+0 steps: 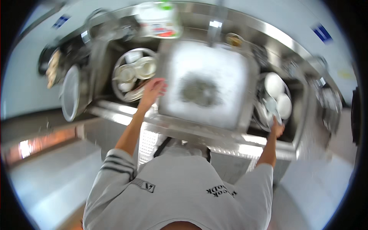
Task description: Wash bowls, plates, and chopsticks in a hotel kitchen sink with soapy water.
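Note:
My left hand (155, 88) hovers between the left basin and the middle sink, blurred, fingers apart and nothing visible in it. Below and left of it, a round tub (115, 86) in the left basin carries white cups (145, 67) and other used tableware. Foamy water fills the middle sink (175, 115), with a darker patch of water (201, 90) amid the suds. At the right, my right hand (277, 128) grips a pale, bluish piece of tableware (271, 105), too blurred to name closely. It is over a round container (288, 89) with white bowls (274, 84).
A faucet (214, 28) rises behind the middle sink. A large white plastic jug (158, 21) with a green cap stands at the back left. A white bucket-like container (70, 93) is at the far left. A small cup (235, 39) rests on the back ledge.

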The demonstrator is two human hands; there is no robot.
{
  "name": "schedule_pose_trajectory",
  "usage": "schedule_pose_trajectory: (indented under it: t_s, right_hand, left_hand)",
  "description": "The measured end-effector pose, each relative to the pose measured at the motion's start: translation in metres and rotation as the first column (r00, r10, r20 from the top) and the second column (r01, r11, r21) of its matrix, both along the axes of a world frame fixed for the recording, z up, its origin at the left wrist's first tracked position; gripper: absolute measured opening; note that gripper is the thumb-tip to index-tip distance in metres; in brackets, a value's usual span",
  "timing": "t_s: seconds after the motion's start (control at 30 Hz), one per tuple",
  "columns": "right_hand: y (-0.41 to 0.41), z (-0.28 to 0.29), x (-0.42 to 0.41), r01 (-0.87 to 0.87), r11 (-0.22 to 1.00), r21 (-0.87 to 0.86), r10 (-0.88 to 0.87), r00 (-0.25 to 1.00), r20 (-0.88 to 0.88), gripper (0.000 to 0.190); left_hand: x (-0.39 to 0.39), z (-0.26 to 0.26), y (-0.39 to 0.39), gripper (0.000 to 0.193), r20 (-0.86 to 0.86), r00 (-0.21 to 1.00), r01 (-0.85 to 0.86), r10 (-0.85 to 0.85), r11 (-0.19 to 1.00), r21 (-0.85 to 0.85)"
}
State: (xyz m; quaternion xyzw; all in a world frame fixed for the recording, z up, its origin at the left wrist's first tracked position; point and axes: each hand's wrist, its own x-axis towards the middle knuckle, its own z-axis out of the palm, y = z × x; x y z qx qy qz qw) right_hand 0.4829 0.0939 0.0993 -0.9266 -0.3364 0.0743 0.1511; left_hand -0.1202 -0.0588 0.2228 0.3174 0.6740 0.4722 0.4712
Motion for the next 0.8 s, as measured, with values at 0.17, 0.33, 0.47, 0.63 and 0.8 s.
schedule_pose_trajectory:
  t_s: [0.17,0.33,0.47,0.63,0.8]
  right_hand:
    - [0.002,-0.022,0.008,-0.161,0.975,-0.154,0.157,0.987,-0.037,0.074]
    - [-0.008,-0.028,0.014,-0.298,0.953,-0.064,0.296,0.955,-0.032,0.066]
    - [-0.026,-0.013,0.009,-0.456,0.887,-0.074,0.462,0.878,0.125,0.053]
    - [-0.068,0.035,-0.03,-0.594,0.791,-0.146,0.604,0.797,0.03,0.039]
    - [-0.089,0.077,-0.119,-0.709,0.688,0.154,0.698,0.705,0.122,0.032]
  left_hand:
    - [-0.078,-0.047,-0.031,0.016,-0.38,0.907,-0.225,0.18,0.971,-0.078]
    - [-0.144,-0.117,-0.015,0.037,-0.697,0.717,-0.321,0.002,0.888,-0.328]
    - [-0.164,-0.157,0.027,0.06,-0.961,0.216,-0.2,-0.173,0.956,-0.216]
    - [-0.192,-0.176,0.07,0.035,-0.901,0.109,-0.068,-0.421,0.901,-0.429]
    - [-0.205,-0.157,0.071,0.02,-0.866,0.06,-0.027,-0.496,0.866,-0.499]
